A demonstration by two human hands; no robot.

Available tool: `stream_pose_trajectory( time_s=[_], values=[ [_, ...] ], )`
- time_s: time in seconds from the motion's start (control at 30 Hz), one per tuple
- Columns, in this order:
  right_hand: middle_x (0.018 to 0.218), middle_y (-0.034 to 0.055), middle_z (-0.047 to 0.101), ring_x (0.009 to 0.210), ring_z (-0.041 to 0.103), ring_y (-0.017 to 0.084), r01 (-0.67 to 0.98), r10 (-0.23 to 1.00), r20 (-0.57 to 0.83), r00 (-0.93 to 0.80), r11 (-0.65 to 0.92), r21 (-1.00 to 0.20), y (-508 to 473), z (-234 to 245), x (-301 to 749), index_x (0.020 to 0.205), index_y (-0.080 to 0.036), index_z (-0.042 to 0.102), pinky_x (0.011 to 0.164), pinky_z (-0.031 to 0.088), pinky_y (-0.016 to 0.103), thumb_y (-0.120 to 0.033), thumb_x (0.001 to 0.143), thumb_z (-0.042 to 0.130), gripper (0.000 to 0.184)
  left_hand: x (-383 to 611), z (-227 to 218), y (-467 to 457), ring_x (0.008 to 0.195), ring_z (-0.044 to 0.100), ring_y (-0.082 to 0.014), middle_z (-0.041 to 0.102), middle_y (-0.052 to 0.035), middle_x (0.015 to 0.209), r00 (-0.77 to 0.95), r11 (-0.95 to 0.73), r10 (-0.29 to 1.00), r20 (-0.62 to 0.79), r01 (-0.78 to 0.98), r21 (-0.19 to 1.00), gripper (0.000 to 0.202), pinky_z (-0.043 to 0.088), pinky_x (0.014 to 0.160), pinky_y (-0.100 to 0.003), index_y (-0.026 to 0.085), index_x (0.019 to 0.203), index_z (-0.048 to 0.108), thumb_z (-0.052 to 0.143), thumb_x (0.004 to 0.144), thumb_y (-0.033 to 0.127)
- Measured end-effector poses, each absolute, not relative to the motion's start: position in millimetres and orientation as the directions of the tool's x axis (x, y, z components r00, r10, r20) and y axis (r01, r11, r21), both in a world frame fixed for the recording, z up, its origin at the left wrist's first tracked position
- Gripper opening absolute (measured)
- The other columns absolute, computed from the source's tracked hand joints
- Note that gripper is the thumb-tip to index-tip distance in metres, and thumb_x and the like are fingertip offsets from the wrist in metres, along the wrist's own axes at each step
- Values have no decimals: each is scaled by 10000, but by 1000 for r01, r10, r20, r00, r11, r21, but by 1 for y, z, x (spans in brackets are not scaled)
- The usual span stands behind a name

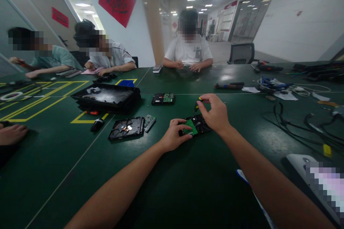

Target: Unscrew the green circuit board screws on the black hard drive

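Observation:
A black hard drive with a green circuit board (pixel 199 124) lies flat on the green table in front of me. My left hand (pixel 176 134) rests at its left end, thumb and fingers spread over the board and edge. In my right hand (pixel 216 112) is a small screwdriver (pixel 197 106) with a yellow and dark handle, pinched near the top and upright over the drive's far edge. Its tip is too small to make out. To the left lies another hard drive (pixel 126 128), with a loose circuit board (pixel 149 123) beside it. A third hard drive (pixel 162 98) lies farther back.
A black tray (pixel 107 94) stands at the left, with a dark cylindrical object (pixel 97 125) before it. Black cables (pixel 290 125) and a phone (pixel 301 164) lie at the right. Tools (pixel 229 85) lie farther back. Several people sit around the table; one hand (pixel 12 134) shows at the left edge.

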State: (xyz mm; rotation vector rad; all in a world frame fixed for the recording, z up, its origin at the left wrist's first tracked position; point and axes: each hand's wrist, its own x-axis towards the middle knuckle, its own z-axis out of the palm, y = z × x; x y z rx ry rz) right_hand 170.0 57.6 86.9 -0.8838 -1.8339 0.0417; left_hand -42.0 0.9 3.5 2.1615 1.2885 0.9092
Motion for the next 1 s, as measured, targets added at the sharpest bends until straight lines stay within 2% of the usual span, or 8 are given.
stream_pose_trajectory(
  time_s=[0.23,0.43,0.57,0.8,1.0],
  values=[
    [1066,99,650,1017,630,265,563,579,789,-204,729,-389,56,89,170,1042,-231,617,889,535,459,-228,937,589,109,-42,3,1,1335,436,-317,549,-83,1357,341,-449,892,297,592,669,334,384,1150,-551,307,1149,751,793,827,385],
    [1058,85,689,990,655,254,536,578,791,-201,741,-405,57,89,171,1030,-239,619,884,543,440,-242,947,593,87,-43,1,2,1336,436,-308,545,-82,1358,340,-457,889,308,587,669,336,385,1155,-533,302,1146,751,797,823,382],
    [1060,85,684,1014,648,267,556,577,782,-237,740,-378,54,92,170,1061,-246,643,907,526,464,-243,956,567,130,-42,0,3,1339,434,-315,544,-83,1363,335,-446,894,298,595,668,336,384,1153,-547,306,1142,753,804,816,368],
    [1085,88,700,960,669,258,549,606,773,-189,718,-429,57,87,170,1074,-237,624,874,549,458,-264,942,602,136,-42,2,2,1331,444,-314,550,-83,1353,341,-454,890,303,589,668,344,392,1151,-542,310,1152,750,804,818,368],
    [1070,95,676,1006,646,267,565,575,786,-229,736,-374,55,90,170,1086,-237,634,896,532,466,-238,952,576,146,-42,2,2,1327,444,-312,550,-82,1351,337,-454,890,308,586,671,341,398,1145,-540,309,1148,751,804,817,371]
  ],
)
